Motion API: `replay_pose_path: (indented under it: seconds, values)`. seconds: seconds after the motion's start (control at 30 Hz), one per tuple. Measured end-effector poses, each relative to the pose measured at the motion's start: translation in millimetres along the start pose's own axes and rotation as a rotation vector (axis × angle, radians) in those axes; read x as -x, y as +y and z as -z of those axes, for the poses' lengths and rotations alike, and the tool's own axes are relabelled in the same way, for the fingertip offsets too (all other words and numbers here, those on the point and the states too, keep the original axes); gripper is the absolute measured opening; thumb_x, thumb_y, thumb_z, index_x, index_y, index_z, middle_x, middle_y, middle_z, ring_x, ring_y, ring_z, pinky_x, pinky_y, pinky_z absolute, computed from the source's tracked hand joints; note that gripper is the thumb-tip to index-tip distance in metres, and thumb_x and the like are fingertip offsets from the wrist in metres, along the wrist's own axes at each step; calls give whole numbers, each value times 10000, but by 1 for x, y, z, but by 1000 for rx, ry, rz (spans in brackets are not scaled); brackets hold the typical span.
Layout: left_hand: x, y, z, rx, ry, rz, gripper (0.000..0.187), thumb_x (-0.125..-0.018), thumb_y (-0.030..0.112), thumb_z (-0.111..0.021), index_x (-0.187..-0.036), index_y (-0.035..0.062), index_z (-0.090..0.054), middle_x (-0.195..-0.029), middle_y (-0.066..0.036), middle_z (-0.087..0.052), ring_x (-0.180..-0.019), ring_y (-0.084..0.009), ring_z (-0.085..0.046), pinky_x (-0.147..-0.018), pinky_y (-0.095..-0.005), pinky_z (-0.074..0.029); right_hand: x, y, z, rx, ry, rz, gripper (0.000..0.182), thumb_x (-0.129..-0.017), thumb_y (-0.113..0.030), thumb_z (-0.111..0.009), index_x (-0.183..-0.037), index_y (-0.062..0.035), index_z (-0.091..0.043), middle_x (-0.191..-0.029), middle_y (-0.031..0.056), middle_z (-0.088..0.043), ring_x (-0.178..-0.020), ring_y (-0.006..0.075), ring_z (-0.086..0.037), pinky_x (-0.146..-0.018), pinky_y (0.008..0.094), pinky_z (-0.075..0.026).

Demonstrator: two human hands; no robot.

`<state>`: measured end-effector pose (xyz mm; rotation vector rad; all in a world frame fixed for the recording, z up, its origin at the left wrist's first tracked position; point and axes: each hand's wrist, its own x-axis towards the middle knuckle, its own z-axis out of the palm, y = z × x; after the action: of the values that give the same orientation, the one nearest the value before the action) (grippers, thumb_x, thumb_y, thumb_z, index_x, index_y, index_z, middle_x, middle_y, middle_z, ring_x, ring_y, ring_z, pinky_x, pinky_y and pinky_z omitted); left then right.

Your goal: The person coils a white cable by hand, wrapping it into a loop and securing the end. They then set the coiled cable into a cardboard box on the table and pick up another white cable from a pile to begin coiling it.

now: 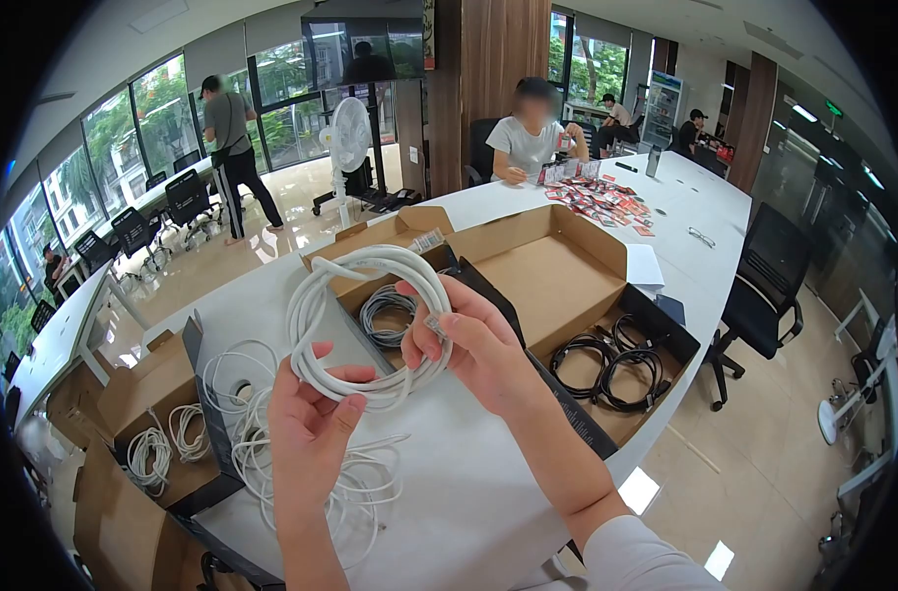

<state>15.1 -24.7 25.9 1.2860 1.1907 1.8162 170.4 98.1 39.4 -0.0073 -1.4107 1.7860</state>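
Held up over the table is a coiled white network cable [299, 320], wound in several loops. My left hand [316, 419] is closed around the lower left of the coil, with the thumb in front. On the right side, my right hand [478, 345] grips the loops, its thumb beside a clear plug [435, 325] at one cable end. Another clear plug [427, 241] sticks out at the top of the coil. Behind my hands, a grey cable coil [388, 315] lies in an open box. Loose white cable [257, 463] spreads over the table left of my left hand.
An open cardboard box [537, 261] holds black cable coils [616, 364] at right. At left, another box [198, 394] contains white cable coils [151, 458]. Across the table [705, 197] sits a person [532, 138] near a pile of red packets [606, 202]. An office chair [769, 286] stands at right.
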Motion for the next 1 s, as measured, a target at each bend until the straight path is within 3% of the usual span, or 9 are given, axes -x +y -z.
replay_pose_path:
  seconds: [0.43,0.7,1.0]
  values:
    - [2,2,-4,-36,66,-3,493,-808,52,-739,-1210,6,-457,-932,-166,-693,-799,-123,-636,-730,-216,-483,0,2,4,-38,-36,-5,397,-932,-175,-422,-1286,1,-451,-757,34,-474,-773,166,-527,-767,325,-439]
    - [2,2,-1,-22,47,-2,535,-785,95,-776,-1204,3,-457,-933,-168,-693,-852,-145,-654,-750,-225,-485,0,1,7,-72,-67,-43,360,-952,-172,-399,-1279,-33,-457,-785,30,-487,-797,144,-526,-780,304,-445]
    - [1,-4,-1,33,17,-51,477,-831,158,-743,-1184,-6,-467,-920,-150,-691,-873,-156,-657,-782,-238,-491,0,-2,4,-17,0,-22,449,-904,-228,-445,-1279,17,-464,-726,34,-463,-746,182,-542,-743,316,-442]
